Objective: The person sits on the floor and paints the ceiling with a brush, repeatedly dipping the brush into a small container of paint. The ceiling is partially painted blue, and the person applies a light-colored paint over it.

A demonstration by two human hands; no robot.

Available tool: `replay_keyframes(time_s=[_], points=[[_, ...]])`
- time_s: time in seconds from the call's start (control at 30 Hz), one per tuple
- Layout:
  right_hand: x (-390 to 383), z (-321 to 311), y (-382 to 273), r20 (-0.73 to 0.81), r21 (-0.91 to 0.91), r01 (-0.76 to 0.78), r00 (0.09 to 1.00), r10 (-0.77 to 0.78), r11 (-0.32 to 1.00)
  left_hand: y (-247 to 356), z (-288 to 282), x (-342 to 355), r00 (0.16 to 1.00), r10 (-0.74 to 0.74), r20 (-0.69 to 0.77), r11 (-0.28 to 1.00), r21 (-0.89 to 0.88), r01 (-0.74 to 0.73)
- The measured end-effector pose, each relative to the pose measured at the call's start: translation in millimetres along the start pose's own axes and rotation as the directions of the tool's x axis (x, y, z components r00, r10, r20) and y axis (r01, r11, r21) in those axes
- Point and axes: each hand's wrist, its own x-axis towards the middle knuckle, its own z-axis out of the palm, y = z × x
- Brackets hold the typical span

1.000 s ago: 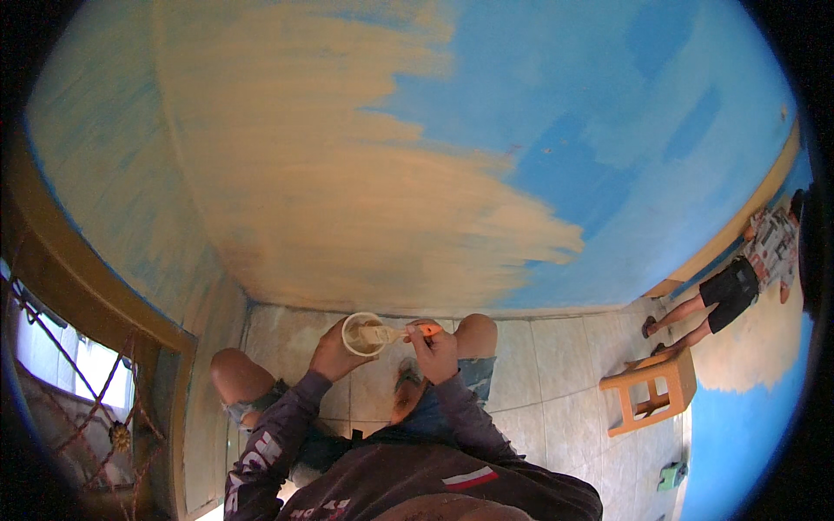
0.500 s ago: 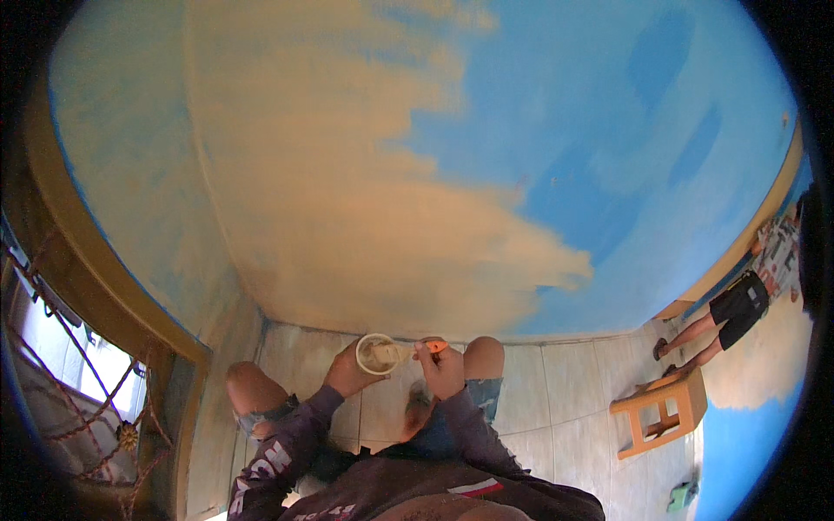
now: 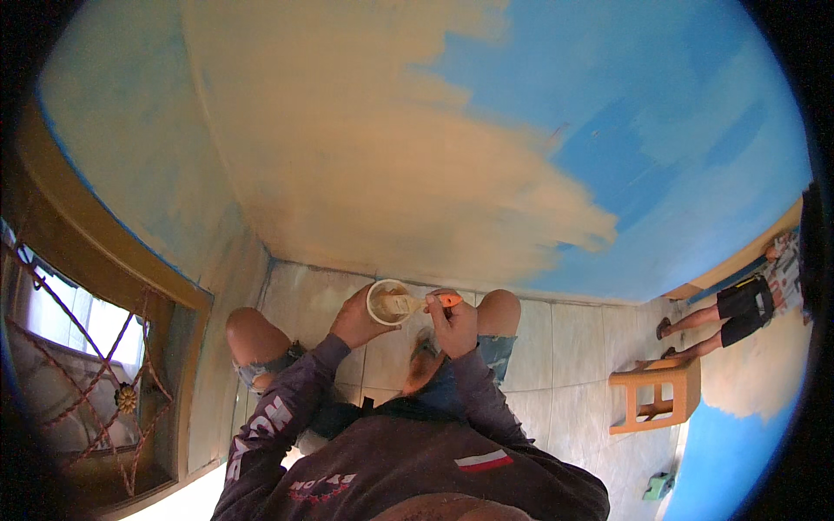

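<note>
A small round white cup (image 3: 371, 306) with cream-coloured paint in it is held out ahead of the person's body, between the 2 bare knees (image 3: 254, 335) as seen from above; the left hand (image 3: 354, 319) is wrapped around its side. A flat paintbrush with an orange handle end (image 3: 449, 300) reaches into it, its bristle end over the paint, and the right hand (image 3: 453, 325) grips the handle in a narrow pinch. The step in hand looks like loading or stirring; lifting the brush out cleanly would call for a steady, level cup and a wipe on the rim against drips. The bristle tips and paint depth are hard to make out, and the left fingers behind the cup are hidden. Beyond stands the wall, cream (image 3: 373, 182) at left and blue (image 3: 539, 78) at right, with a ragged edge between. To the right, past an orange plastic stool (image 3: 693, 391), a co-worker in black shorts (image 3: 740, 309) is cut off by the dark lens rim; the small green object (image 3: 658, 486) on the floor (image 3: 573, 425) is perhaps a tool or container.
</note>
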Motion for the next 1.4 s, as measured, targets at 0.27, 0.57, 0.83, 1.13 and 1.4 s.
replay_keyframes(time_s=[0.27, 0.57, 0.83, 1.13, 1.4], points=[[3.2, 0.7, 7.2, -0.015, 0.004, 0.042, 0.999, -0.042, 0.999, -8.0, 1.4, 3.2, 1.000, -0.020, 0.023, 0.998, -0.051, 0.021], [7.1, 3.6, 7.4, -0.072, 0.019, -0.026, 0.997, 0.028, 0.999, -13.7, 2.4, 3.5, 0.998, -0.067, 0.006, 0.997, -0.032, 0.067], [8.6, 3.7, 16.5, -0.105, 0.038, -0.079, 0.991, 0.083, 0.996, 1.0, -5.1, 6.9, 0.996, -0.086, 0.001, 0.994, -0.061, 0.086], [11.1, -0.4, 27.0, -0.076, 0.332, -0.265, 0.949, 0.306, 0.905, -5.6, -5.8, 7.5, 0.997, -0.080, -0.005, 0.993, -0.085, 0.080], [15.8, -0.7, 22.3, -0.036, 0.477, -0.323, 0.922, 0.385, 0.817, 0.5, -8.2, 9.0, 0.990, -0.136, -0.031, 0.991, -0.025, 0.135]])
